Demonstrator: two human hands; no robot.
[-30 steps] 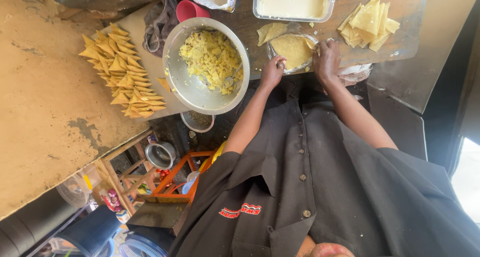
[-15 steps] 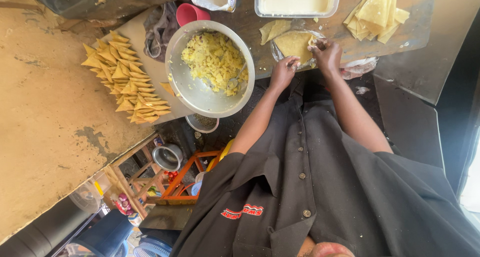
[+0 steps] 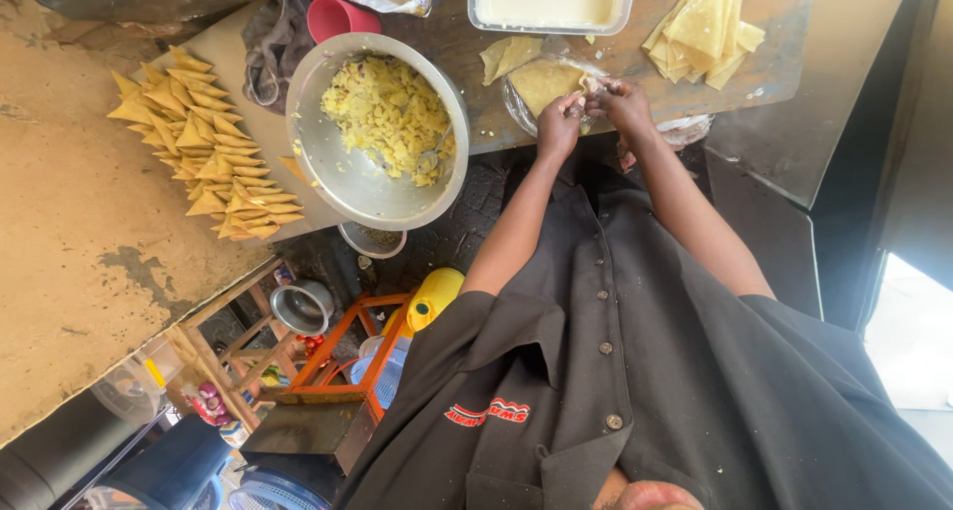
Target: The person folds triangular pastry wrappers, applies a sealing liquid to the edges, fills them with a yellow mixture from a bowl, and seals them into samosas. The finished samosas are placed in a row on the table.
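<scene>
Folding a pastry sheet at the desk [image 3: 774,63] edge

Left hand [image 3: 561,123] and right hand [image 3: 625,101] both pinch the pale pastry sheet [image 3: 546,81], apparently mid-fold. Next it likely needs filling from the bowl [image 3: 338,172] to their left.

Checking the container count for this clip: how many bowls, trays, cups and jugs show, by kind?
Metal bowls: 3 – the large bowl of yellow filling, a small bowl under its rim, a low bowl on the wooden rack.
Rectangular trays: 1 – pale tray.
Cups: 1 – red cup.
Jugs: 1 – yellow jug.
Total: 6.
</scene>
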